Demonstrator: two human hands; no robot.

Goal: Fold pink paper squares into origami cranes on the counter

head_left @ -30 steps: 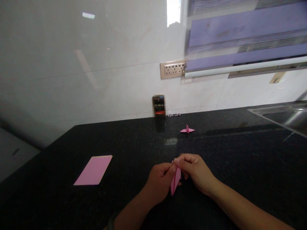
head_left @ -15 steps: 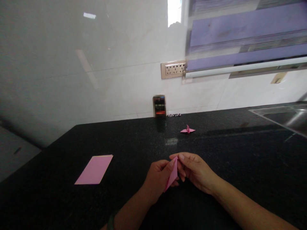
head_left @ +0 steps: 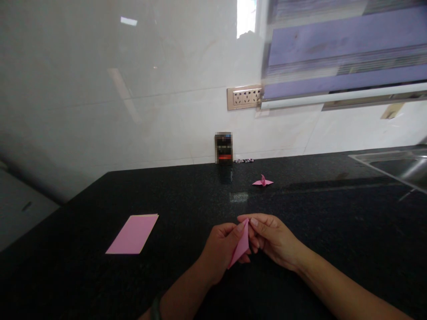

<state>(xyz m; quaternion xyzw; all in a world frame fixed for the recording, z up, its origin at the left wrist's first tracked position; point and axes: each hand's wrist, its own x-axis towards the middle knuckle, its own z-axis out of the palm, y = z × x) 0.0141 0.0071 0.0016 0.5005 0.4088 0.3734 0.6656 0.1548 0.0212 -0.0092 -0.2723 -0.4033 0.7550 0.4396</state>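
Observation:
Between my two hands is a folded piece of pink origami paper (head_left: 241,249), narrow and pointed, tilted with its tip upward. My left hand (head_left: 218,249) is closed around its left side, thumb lying on the front face. At the upper tip, my right hand (head_left: 275,238) pinches the paper between thumb and index finger; its other fingers curl behind. A finished-looking pink paper crane (head_left: 263,182) stands on the counter beyond my hands. Off to the left lies a small stack of pink paper sheets (head_left: 132,234) with pale edges.
The dark stone counter (head_left: 180,200) runs to a tiled wall. Against the wall stands a dark, pixelated phone-like object (head_left: 223,148) with a beaded strand (head_left: 244,160) beside it. A metal sink (head_left: 400,166) is at the right. A socket panel (head_left: 244,97) sits on the wall.
The whole view has shifted slightly, so things on the wall and counter appear a little farther right. Both hands keep their hold on the folded paper, nearly unmoved.

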